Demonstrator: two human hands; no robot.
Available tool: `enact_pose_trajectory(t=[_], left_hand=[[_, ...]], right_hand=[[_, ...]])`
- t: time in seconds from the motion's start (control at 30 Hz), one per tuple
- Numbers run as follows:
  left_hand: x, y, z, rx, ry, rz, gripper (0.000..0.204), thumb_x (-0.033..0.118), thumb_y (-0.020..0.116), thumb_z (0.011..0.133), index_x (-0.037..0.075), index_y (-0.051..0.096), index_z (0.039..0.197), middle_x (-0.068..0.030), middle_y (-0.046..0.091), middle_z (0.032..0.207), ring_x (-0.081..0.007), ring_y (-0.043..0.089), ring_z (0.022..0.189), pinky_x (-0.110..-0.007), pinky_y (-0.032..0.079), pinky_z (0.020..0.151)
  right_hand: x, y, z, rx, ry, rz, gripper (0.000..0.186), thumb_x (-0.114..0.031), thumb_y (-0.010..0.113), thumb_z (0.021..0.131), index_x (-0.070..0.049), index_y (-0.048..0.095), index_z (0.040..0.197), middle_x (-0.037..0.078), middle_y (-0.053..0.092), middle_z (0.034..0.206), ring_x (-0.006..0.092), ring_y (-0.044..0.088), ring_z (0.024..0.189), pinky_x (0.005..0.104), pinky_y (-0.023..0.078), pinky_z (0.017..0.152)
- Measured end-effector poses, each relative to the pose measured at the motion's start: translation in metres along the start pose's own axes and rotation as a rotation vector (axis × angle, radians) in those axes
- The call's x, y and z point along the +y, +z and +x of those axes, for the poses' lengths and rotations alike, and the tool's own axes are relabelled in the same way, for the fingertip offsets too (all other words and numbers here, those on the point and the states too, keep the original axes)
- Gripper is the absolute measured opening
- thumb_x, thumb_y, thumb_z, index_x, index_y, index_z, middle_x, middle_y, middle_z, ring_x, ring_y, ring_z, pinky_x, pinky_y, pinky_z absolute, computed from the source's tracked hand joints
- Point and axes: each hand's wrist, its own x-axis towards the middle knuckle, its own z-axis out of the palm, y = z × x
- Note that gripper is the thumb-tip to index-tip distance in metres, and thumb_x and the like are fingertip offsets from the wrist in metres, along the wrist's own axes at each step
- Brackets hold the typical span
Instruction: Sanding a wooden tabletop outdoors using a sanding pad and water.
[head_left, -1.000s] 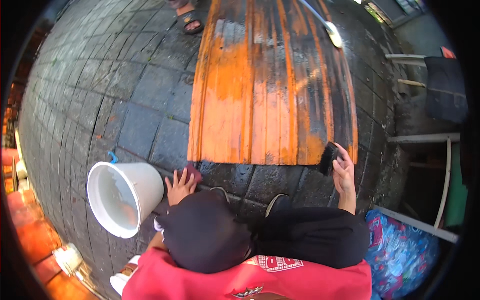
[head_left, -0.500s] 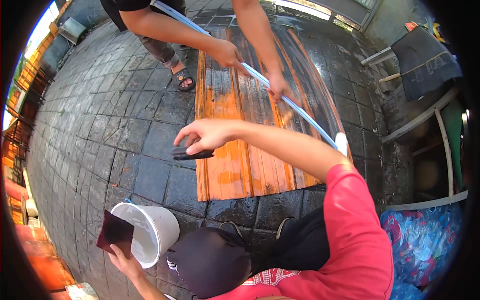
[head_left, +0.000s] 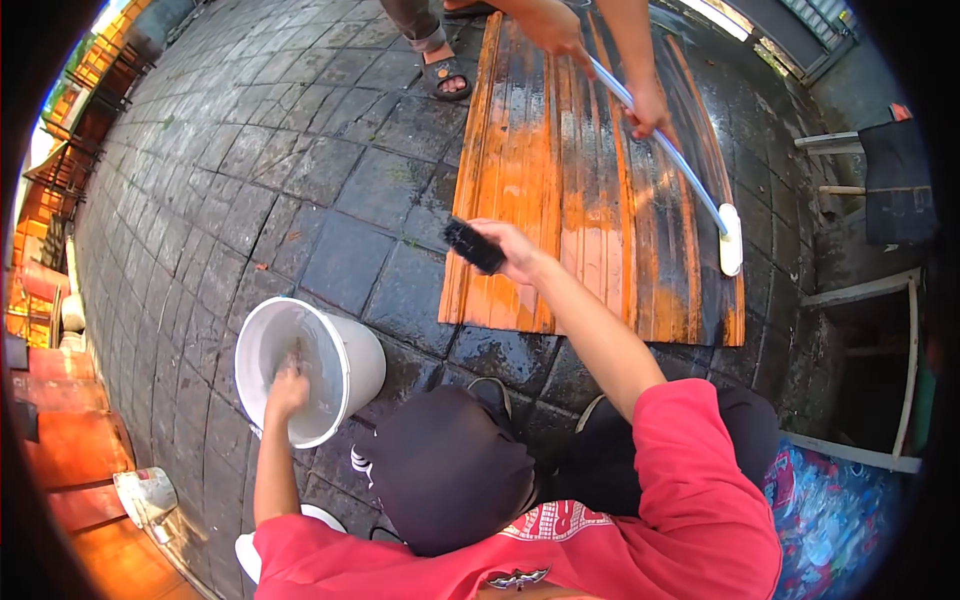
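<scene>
My right hand (head_left: 513, 252) is closed around a black scrub brush (head_left: 474, 246) with its dark bristles showing. It hovers over the near left corner of an orange corrugated sheet (head_left: 500, 295), wet and streaked with black grime. Low on the left, my left hand (head_left: 290, 388) reaches down into a white bucket (head_left: 362, 372) of cloudy water. Its fingers are below the surface, so what they hold, if anything, cannot be made out.
Across the sheet, another person's hands (head_left: 648, 108) grip a pole with a white brush head (head_left: 731, 242) at the sheet's right edge. Dark paving (head_left: 320, 200) surrounds it. A small white pail (head_left: 146, 495) stands at left, a bag of plastic bottles (head_left: 825, 510) at right.
My left hand has gone from holding a dark red square piece at the bucket's rim into its water; the piece is out of sight. My right hand has turned the brush, bristles outward.
</scene>
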Motion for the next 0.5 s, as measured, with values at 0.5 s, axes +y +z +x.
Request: enact_pose_trajectory(t=[0.5], left_hand=[[0.239, -0.156, -0.007, -0.253, 0.049, -1.525, 0.034, 0.004, 0.056, 0.095, -0.003, 0.054, 0.128, -0.0141, 0.064, 0.119, -0.0255, 0.066, 0.106, -0.038, 0.054, 0.094]], right_hand=[[-0.111, -0.072, -0.211, 0.177, 0.392, -0.951, 0.032, -0.026, 0.057, 0.095, -0.004, 0.065, 0.117, 0.002, 0.067, 0.097, 0.0102, 0.061, 0.086, 0.0268, 0.047, 0.075]])
